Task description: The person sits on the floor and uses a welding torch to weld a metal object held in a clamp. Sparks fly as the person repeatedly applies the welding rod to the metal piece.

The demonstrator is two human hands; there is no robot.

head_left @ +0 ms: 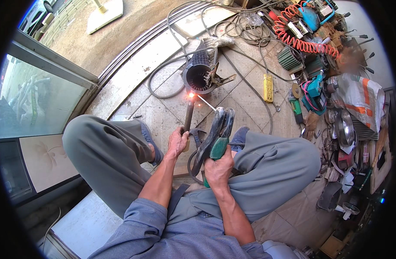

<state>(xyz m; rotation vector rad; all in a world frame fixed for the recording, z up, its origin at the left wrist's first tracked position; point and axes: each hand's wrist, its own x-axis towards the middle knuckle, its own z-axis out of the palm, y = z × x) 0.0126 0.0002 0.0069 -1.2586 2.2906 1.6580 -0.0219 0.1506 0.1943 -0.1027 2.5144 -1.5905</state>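
Note:
My left hand (178,141) is closed round a dark metal rod (190,113) that points away from me. At its far end a bright orange welding spark (191,95) glows against the rim of a ribbed grey motor housing (190,79), which lies on the tiles with its round opening toward me. My right hand (219,166) grips the green handle of a welding electrode holder (219,148). From its black jaws a thin pale welding electrode (206,102) slants up-left toward the spark. A metal clamp (215,78) sits at the housing's right edge.
Dark cables (245,82) loop over the floor around the housing. Rightward lie a yellow power strip (268,88), a green angle grinder (296,108) and a teal power tool (314,97). An orange coiled hose (289,42) crosses heaped motor parts. A glass door (40,95) stands at left.

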